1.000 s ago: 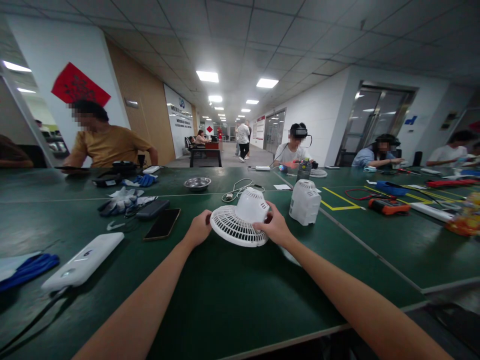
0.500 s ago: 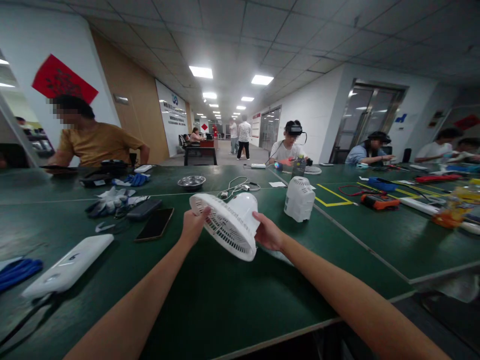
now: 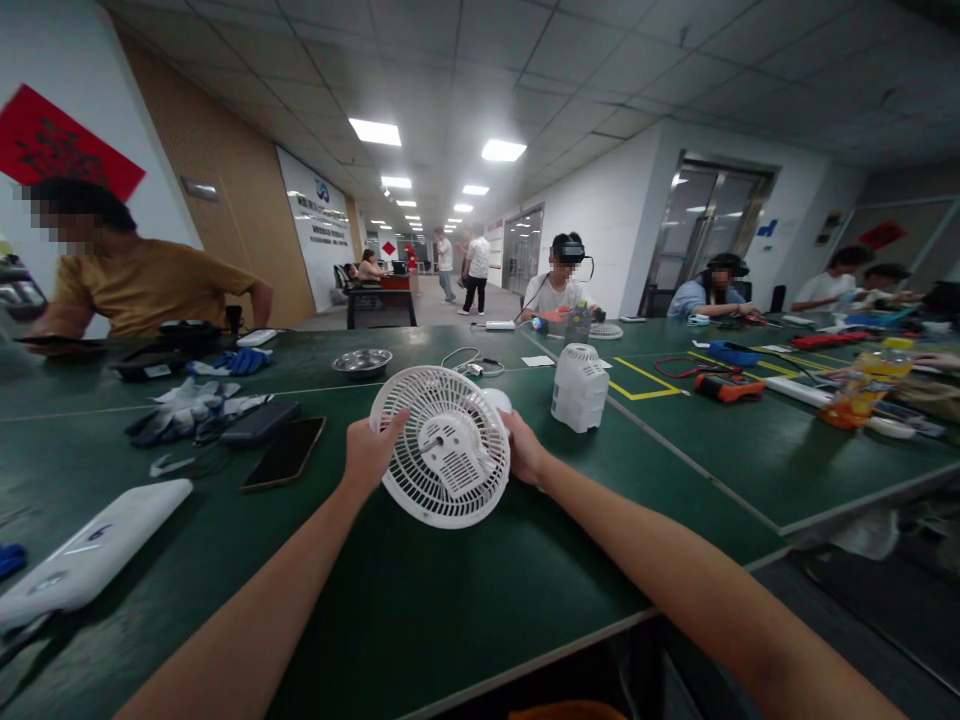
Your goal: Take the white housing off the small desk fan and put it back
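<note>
Between my two hands is a white fan body (image 3: pixel 450 455), its round slotted grille facing me with a metal shaft at the centre. No blades are on the shaft. My left hand (image 3: pixel 369 450) grips the grille's left rim, thumb on the front. My right hand (image 3: pixel 525 448) is closed round the back housing on the right, its fingers partly hidden. A white plastic housing (image 3: pixel 581 388) stands upright beyond my right hand. Behind the fan, a white cable (image 3: pixel 474 364) lies loosely coiled on the green table (image 3: pixel 420 620).
On the left lie a dark phone (image 3: pixel 285 453), a white power bank (image 3: pixel 94 550), gloves (image 3: pixel 187 408) and a metal bowl (image 3: pixel 362 363). An orange multimeter (image 3: pixel 727 387) and a drink bottle (image 3: pixel 870 385) are on the right. Several people sit around the table.
The fan has tilted up, so its grille now faces me instead of pointing down to the left. Both hands keep their hold. The view has turned slightly right.
</note>
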Demonstrator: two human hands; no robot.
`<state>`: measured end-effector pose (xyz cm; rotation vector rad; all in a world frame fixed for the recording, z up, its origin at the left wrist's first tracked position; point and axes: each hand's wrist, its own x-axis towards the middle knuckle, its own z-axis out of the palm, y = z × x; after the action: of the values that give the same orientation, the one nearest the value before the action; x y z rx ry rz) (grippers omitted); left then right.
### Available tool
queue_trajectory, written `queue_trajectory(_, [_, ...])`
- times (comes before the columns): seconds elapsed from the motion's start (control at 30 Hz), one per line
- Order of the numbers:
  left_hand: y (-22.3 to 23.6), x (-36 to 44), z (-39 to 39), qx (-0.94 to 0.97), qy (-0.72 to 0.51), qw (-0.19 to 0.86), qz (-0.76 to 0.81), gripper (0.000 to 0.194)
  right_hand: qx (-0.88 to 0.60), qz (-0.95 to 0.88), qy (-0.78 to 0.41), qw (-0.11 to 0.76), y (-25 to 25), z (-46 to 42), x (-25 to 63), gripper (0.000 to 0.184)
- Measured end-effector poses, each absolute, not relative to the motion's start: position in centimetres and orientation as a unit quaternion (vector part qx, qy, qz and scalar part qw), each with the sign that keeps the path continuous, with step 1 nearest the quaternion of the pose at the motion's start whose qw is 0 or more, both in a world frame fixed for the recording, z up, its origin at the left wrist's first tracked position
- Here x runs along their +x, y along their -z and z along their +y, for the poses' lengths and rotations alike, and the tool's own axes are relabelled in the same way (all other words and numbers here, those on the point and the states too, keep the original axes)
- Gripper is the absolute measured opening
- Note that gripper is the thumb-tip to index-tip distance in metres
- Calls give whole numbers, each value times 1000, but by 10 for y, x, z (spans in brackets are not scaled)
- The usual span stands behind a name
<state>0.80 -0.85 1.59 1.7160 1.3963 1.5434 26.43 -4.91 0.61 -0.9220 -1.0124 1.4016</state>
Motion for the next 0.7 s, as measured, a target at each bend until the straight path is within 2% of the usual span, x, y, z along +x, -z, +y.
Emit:
queue_trajectory(0.07, [-15, 8, -8, 622, -555, 213, 510, 48, -444, -412, -515, 606, -13, -44, 284, 50])
queue_trajectory(0.13, [-14, 8, -7, 626, -546, 213, 513, 48, -521, -447, -389, 615, -20, -42, 308, 61])
queue_trajectory(0.23, [-10, 5, -5, 630, -522, 220, 532, 49, -631, -550, -133, 530, -28, -42, 342, 75])
queue_trajectory(0.3, [-9, 3, -3, 618, -507, 230, 555, 50, -660, -595, -33, 458, -28, -42, 356, 77])
queue_trajectory(0.4, [-9, 0, -1, 596, -493, 242, 586, 49, -694, -617, 35, 368, -22, -40, 362, 77])
queue_trajectory(0.53, [-9, -4, 4, 586, -476, 257, 604, 46, -727, -625, 62, 278, -15, -38, 357, 75])
queue_trajectory(0.6, [-7, -7, 8, 585, -468, 279, 600, 46, -719, -630, 83, 280, -16, -38, 356, 68])
queue_trajectory(0.7, [-1, -12, 14, 586, -455, 311, 594, 49, -662, -644, 154, 351, -29, -40, 360, 52])
